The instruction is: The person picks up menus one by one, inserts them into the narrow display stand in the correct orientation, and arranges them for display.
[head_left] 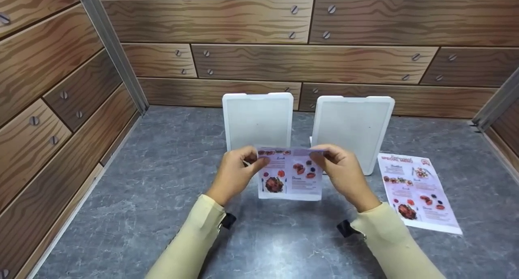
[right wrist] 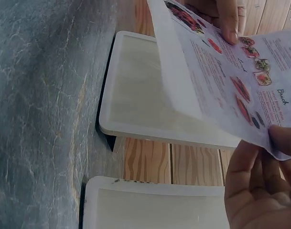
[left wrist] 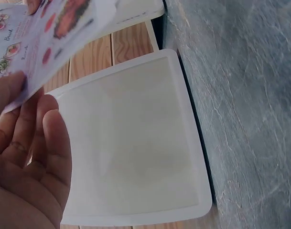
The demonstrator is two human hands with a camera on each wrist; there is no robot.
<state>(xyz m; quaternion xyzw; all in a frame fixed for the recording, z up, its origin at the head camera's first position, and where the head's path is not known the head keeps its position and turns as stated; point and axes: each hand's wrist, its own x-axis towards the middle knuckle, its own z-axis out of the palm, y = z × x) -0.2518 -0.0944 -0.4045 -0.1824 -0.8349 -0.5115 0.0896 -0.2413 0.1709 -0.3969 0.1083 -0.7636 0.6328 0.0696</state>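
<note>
Both hands hold up a printed menu sheet (head_left: 290, 189) in front of the body, one hand at each side edge. The left hand (head_left: 235, 171) pinches its left edge between thumb and fingers. At the opposite edge the right hand (head_left: 344, 175) has the same pinch, seen closely in the right wrist view with the thumb over the paper (right wrist: 217, 71). Lunch and dinner pictures face the head camera. Just behind the sheet stand two white-framed display boards, a left board (head_left: 257, 119) and a right board (head_left: 352, 125), both with blank pale faces.
A second menu sheet (head_left: 419, 194) lies flat on the grey marbled table (head_left: 134, 214), right of the right hand. Wood-patterned walls (head_left: 251, 21) close off the back and the sides, with a metal corner post (head_left: 115, 52) at left.
</note>
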